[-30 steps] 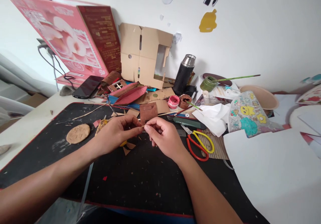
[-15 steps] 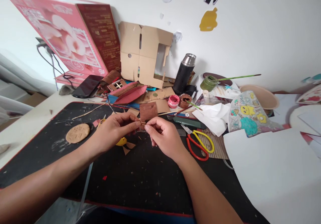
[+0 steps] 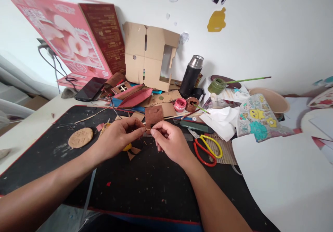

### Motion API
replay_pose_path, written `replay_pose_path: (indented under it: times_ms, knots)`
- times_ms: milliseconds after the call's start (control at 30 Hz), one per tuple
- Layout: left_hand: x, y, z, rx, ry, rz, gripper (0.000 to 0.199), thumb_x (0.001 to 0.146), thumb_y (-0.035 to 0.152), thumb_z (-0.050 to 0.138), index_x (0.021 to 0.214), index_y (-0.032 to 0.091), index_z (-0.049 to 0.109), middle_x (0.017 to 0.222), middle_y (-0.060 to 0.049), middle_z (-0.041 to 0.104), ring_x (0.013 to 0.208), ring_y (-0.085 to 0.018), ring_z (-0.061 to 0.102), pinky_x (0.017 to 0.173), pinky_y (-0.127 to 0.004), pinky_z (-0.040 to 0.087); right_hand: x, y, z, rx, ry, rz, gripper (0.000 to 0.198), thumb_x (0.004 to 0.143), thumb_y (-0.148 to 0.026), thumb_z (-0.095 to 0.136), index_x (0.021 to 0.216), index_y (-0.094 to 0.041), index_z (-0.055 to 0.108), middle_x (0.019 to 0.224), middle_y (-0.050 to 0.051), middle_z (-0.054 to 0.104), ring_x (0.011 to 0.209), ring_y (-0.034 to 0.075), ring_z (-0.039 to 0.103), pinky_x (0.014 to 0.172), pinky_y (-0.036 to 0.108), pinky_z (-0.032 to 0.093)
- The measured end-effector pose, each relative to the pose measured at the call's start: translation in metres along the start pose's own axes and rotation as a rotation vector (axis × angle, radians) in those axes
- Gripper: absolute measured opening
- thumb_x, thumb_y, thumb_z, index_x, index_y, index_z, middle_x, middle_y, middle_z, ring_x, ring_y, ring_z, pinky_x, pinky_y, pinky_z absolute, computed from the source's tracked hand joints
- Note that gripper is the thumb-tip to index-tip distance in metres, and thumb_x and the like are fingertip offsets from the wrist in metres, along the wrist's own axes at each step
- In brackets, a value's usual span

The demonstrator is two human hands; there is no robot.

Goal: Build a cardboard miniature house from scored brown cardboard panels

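over the black mat, we judge that work this fine calls for steady wrists, a light grip and small finger movements rather than any tug. our forearms slant inward, with the left hand and right hand nearly meeting, thumbs toward us, both narrowed to thumb-and-finger pinches. in the slim gap between them, in front of the brown piece, they hold a thin sliver, which we think could snap easily.
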State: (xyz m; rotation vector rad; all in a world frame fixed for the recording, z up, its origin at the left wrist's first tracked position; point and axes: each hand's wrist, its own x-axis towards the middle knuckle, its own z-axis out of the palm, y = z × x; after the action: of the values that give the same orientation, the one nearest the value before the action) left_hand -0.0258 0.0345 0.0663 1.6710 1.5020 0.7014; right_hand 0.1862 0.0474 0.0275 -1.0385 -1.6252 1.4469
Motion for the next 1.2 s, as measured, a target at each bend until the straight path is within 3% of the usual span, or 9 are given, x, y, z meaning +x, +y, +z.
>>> replay_pose_path:
  times_ms: [133,467,800,1200]
  knots:
    - [-0.001,0.002,0.002,0.039,-0.014,0.009,0.039,0.09,0.059,0.064,0.088,0.022,0.075,0.082,-0.002,0.074,0.074,-0.02,0.066,0.067,-0.03,0.048,0.0,0.0,0.0,0.02,0.014,-0.01,0.018,0.101,-0.038,0.062,0.095,-0.022,0.065,0.066,-0.006,0.06,0.05,0.011,0.06,0.05,0.022,0.046]
    - [-0.008,0.007,0.011,0.16,0.103,0.14,0.026,0.091,0.045,0.061,0.085,0.022,0.071,0.078,-0.002,0.076,0.071,-0.02,0.068,0.065,-0.03,0.049,0.001,-0.001,0.001,0.071,0.031,0.014,0.018,0.098,-0.039,0.064,0.094,-0.022,0.064,0.065,-0.006,0.06,0.048,0.011,0.058,0.048,0.022,0.046]
    - [-0.011,0.0,0.021,0.503,0.217,0.357,0.018,0.094,0.031,0.056,0.085,0.021,0.068,0.082,-0.004,0.075,0.071,-0.02,0.068,0.065,-0.031,0.042,0.003,0.0,0.004,0.124,0.018,0.037,0.019,0.097,-0.041,0.065,0.093,-0.022,0.063,0.062,-0.007,0.059,0.046,0.01,0.056,0.047,0.022,0.044]
    - [-0.009,-0.001,0.017,0.333,0.117,0.182,0.02,0.09,0.038,0.06,0.08,0.023,0.068,0.072,0.001,0.072,0.063,-0.016,0.063,0.06,-0.029,0.041,0.001,0.001,0.004,0.08,-0.008,0.026,0.017,0.097,-0.038,0.066,0.1,-0.021,0.065,0.067,-0.006,0.061,0.048,0.01,0.058,0.048,0.022,0.047]
